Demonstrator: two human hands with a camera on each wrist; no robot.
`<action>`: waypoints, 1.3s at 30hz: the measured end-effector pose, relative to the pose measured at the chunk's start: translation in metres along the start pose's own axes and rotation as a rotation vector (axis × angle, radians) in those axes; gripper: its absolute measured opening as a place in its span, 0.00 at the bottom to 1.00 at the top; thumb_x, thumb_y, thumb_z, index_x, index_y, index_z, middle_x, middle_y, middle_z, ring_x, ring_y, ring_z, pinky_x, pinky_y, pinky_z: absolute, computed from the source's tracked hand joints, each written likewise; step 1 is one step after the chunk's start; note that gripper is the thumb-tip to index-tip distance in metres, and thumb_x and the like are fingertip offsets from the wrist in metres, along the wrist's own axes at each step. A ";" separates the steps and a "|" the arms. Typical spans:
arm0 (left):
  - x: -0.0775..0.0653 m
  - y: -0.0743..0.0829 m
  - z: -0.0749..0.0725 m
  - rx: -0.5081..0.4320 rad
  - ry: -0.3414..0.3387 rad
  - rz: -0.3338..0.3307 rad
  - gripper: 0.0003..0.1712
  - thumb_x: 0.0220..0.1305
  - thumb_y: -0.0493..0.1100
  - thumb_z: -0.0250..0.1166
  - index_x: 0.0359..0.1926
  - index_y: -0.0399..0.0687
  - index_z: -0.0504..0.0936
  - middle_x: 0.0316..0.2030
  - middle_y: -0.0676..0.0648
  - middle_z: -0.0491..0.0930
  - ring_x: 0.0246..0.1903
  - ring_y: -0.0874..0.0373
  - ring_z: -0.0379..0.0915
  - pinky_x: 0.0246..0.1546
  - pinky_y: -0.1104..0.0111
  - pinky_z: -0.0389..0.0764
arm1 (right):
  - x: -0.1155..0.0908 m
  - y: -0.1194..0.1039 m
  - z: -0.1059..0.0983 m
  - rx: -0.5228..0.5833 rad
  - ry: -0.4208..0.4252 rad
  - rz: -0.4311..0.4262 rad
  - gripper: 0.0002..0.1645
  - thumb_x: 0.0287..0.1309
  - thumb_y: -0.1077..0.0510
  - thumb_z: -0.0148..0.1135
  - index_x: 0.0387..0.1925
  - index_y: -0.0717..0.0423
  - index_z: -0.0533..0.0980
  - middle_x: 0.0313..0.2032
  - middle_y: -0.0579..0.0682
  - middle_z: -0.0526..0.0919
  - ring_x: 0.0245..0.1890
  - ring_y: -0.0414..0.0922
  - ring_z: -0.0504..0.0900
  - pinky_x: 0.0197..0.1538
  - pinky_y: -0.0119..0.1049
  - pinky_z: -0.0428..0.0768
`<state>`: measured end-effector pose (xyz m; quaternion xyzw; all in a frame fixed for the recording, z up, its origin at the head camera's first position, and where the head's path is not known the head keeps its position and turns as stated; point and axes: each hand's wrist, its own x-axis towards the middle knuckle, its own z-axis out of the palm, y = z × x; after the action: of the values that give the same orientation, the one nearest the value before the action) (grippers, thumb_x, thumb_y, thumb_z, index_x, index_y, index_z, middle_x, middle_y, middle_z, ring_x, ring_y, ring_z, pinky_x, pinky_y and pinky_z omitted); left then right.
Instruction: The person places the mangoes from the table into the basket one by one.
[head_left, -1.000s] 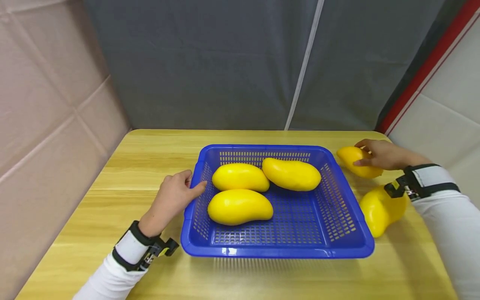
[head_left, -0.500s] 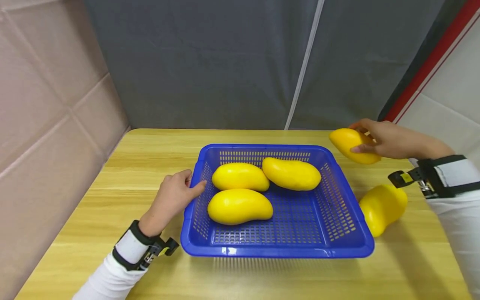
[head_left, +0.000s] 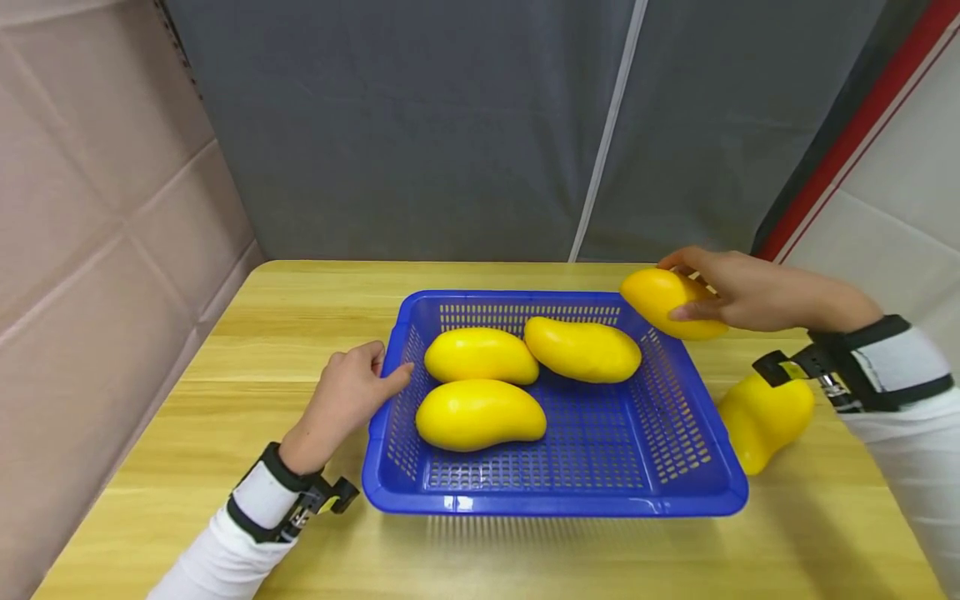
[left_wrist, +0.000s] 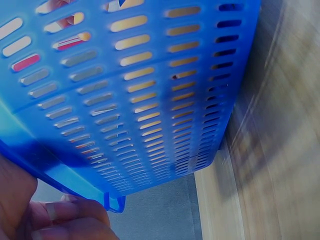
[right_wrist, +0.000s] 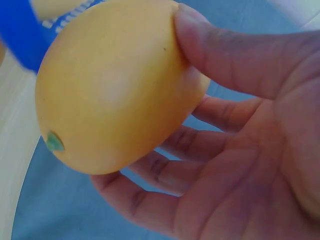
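My right hand (head_left: 738, 287) grips a yellow mango (head_left: 663, 304) between thumb and fingers, and the fruit overlaps the far right corner of a blue plastic basket (head_left: 555, 505). In the right wrist view a small green stem spot shows on the held mango (right_wrist: 115, 90). My left hand (head_left: 348, 396) pinches the basket's left rim, thumb over the top and fingers outside; the left wrist view shows those fingers (left_wrist: 75, 220) curled under the rim. Inside the basket lie three more mangoes: one at back left (head_left: 480, 355), one at back right (head_left: 585, 350), one at front left (head_left: 480, 415).
Another mango (head_left: 765, 417) lies on the wooden table (head_left: 300, 333), against the basket's right side and beneath the right wrist camera. A grey curtain (head_left: 420, 133) hangs behind the table, with pale padded walls (head_left: 97, 208) at the sides.
My right hand has lifted the mango off the table at the right and carried it left to the basket's rim. The left hand and basket have stayed in place.
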<state>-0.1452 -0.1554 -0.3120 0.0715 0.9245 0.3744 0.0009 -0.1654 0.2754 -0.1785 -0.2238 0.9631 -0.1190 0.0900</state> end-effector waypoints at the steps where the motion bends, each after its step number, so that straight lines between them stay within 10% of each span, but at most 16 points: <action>1: 0.000 0.000 0.000 0.000 0.001 0.001 0.18 0.63 0.50 0.63 0.31 0.38 0.73 0.19 0.46 0.75 0.13 0.58 0.74 0.14 0.70 0.72 | 0.000 -0.003 0.001 0.001 -0.006 -0.009 0.34 0.62 0.50 0.61 0.62 0.61 0.61 0.51 0.58 0.75 0.41 0.47 0.76 0.46 0.47 0.79; 22: -0.002 0.002 -0.001 0.009 0.016 0.009 0.19 0.62 0.51 0.63 0.28 0.40 0.71 0.17 0.47 0.74 0.12 0.58 0.73 0.12 0.70 0.69 | 0.008 -0.060 0.042 -0.020 -0.110 -0.211 0.33 0.63 0.58 0.60 0.65 0.61 0.58 0.54 0.55 0.70 0.49 0.48 0.72 0.56 0.49 0.73; 39: -0.003 0.003 -0.003 0.025 0.017 0.025 0.19 0.62 0.52 0.63 0.28 0.40 0.72 0.16 0.48 0.73 0.13 0.59 0.72 0.13 0.69 0.68 | 0.004 -0.083 0.075 -0.296 -0.029 -0.318 0.37 0.55 0.56 0.69 0.61 0.65 0.63 0.44 0.55 0.69 0.39 0.47 0.69 0.44 0.41 0.77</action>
<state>-0.1421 -0.1557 -0.3080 0.0798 0.9281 0.3634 -0.0127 -0.1181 0.1873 -0.2284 -0.3854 0.9213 0.0142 0.0503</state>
